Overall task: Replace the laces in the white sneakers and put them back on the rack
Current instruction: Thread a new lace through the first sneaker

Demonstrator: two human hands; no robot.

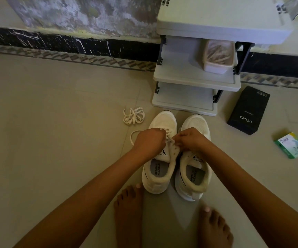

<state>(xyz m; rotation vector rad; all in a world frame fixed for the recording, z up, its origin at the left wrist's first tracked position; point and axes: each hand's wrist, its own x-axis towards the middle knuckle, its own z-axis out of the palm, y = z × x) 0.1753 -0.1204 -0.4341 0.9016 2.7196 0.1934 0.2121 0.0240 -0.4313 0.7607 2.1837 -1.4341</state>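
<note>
Head view: left hand (149, 142) and right hand (192, 140) both curl tight, pinching the lace (169, 139) between them. The sneaker (158, 178) lies directly beneath the grip, with its long axis running from the heel toward the rack (196, 81). The unthreaded eyelets (175, 150) sit just heelward and nearer the right hand.
</note>
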